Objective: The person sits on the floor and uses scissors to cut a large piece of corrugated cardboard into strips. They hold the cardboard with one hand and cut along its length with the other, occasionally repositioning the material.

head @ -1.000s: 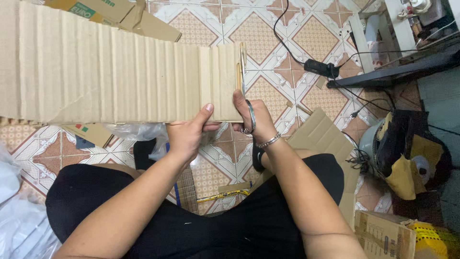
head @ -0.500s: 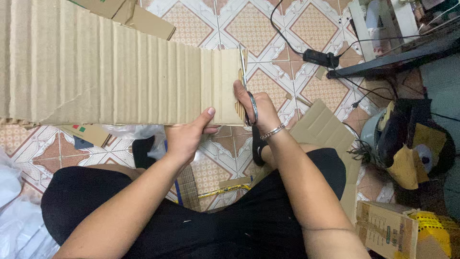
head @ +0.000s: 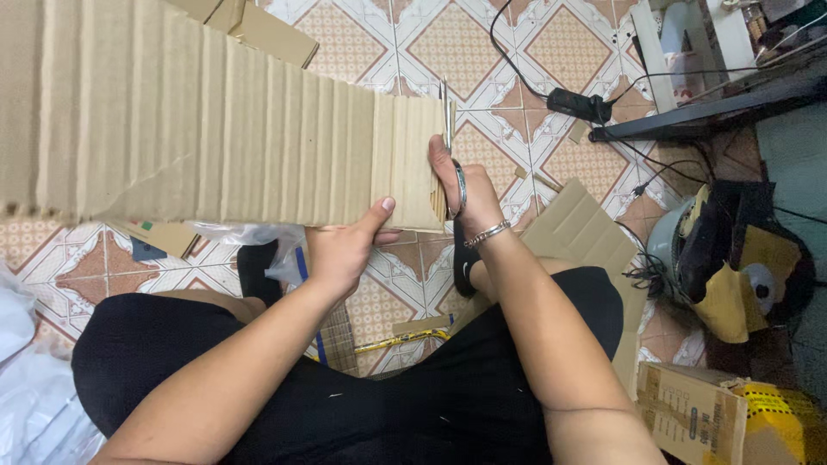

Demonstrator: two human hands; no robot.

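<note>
I see the left hand [head: 345, 250] pinching the lower edge of a big ribbed cardboard sheet [head: 215, 138], thumb up on the face, fingers hidden behind; grip closed on the sheet. The sheet is held up over the tiled floor [head: 508, 52], running from the left frame edge to just left of the right hand [head: 461, 185]. The right hand sits at the sheet's right edge with its fingers through the handles of scissors [head: 450, 142], grip tight on them. The blades point up along that edge; I cannot tell how far apart they are. A metal bracelet [head: 487, 232] is on the right wrist. Below, crossed legs in black trousers [head: 413, 405]. On the floor: flat cardboard piece [head: 577, 228] just right of the right forearm, black power strip [head: 579, 105] with cables further up, printed carton [head: 693, 418] at lower right, white plastic bag [head: 26, 387] at lower left.
</note>
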